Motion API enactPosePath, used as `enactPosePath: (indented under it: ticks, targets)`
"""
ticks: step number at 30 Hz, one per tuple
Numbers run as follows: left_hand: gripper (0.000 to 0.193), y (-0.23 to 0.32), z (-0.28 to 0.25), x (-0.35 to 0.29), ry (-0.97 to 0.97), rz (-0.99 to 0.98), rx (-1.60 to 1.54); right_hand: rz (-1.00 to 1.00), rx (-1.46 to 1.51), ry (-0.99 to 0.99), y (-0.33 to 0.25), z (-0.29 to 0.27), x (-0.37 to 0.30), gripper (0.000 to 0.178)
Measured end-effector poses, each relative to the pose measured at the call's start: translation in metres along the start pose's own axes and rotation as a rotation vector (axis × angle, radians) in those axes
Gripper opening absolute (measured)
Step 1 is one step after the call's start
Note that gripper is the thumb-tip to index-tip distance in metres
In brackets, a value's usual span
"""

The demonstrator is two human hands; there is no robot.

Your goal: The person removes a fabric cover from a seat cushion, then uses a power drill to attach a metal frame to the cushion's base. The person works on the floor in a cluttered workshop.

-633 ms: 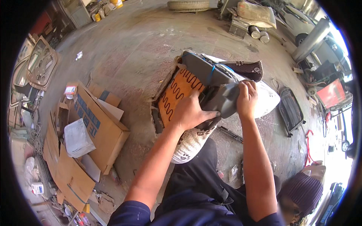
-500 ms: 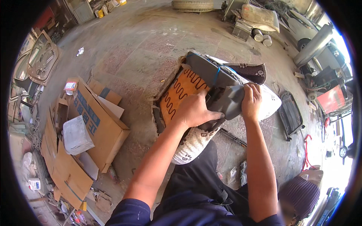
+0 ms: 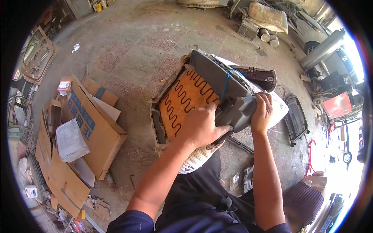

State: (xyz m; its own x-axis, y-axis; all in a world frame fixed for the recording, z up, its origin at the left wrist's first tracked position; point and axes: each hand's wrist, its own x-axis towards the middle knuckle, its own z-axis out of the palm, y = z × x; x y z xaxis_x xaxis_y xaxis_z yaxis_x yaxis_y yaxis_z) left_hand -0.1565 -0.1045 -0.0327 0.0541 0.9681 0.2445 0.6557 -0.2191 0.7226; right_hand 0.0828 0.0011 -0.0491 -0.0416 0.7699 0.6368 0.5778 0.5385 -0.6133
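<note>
An upturned car seat stands in front of me, its orange underside showing dark zigzag springs. A flat grey plastic panel runs along its side, with a blue cord across it. At the near corner sits a moulded grey plastic trim piece. My right hand is closed over that trim's right end. My left hand is closed at its other end, thumb along the lower edge; its fingertips are partly hidden by the seat's corner. Patterned white fabric covers the seat below my left hand.
A large torn cardboard box lies at the left, with a door frame beyond it. A black frame-like part is on the floor at right. Sacks and a tyre are far back. A ribbed dark cushion is near right.
The view has shifted slightly, so the surroundings sit a little differently in the picture. Both hands keep their hold on the grey trim piece, which is at nearly the same place on the seat.
</note>
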Motion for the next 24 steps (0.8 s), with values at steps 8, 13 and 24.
enactPosePath:
  ticks: [8, 13, 24]
  targets:
    - [0.069, 0.001, 0.016, -0.023, 0.049, -0.003, 0.008, 0.126, 0.051, -0.021, -0.011, -0.008, -0.007, 0.033]
    - [0.076, -0.012, 0.033, -0.031, 0.210, 0.090, 0.037, 0.190, 0.082, -0.001, -0.014, -0.005, -0.015, 0.037]
    - [0.071, -0.026, 0.051, -0.018, 0.241, 0.085, 0.031, -0.374, -0.260, -0.044, 0.018, -0.004, -0.003, 0.035]
